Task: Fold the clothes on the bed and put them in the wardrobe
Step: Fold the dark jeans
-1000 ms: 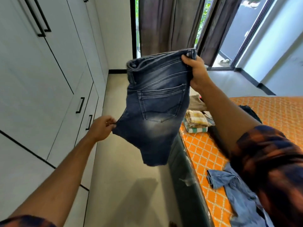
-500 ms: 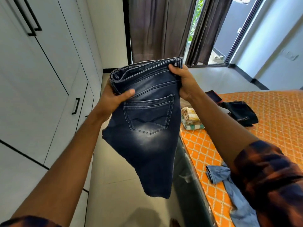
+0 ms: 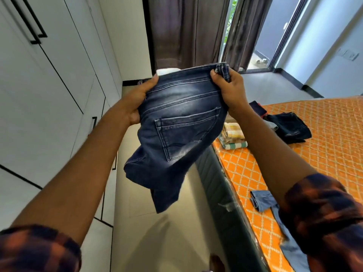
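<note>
Dark blue denim shorts [image 3: 176, 134] hang in the air between the wardrobe and the bed, back pocket facing me. My left hand [image 3: 137, 99] grips the left end of the waistband, thumb on top. My right hand [image 3: 227, 89] grips the right end, fingers curled over the belt loop. The white wardrobe [image 3: 49, 95] stands shut on the left. On the orange bed [image 3: 324, 154] lie a stack of folded checked cloths [image 3: 233, 136], a dark garment [image 3: 288, 128] and a light blue garment [image 3: 275, 213].
A strip of pale floor [image 3: 149, 232] runs between the wardrobe and the dark bed frame [image 3: 222, 193]. Brown curtains [image 3: 184, 30] and a glass sliding door [image 3: 261, 36] stand at the far end.
My left hand moved from the shorts' lower edge up to the waistband. The shorts have tilted flatter, and both hands have drawn closer to me.
</note>
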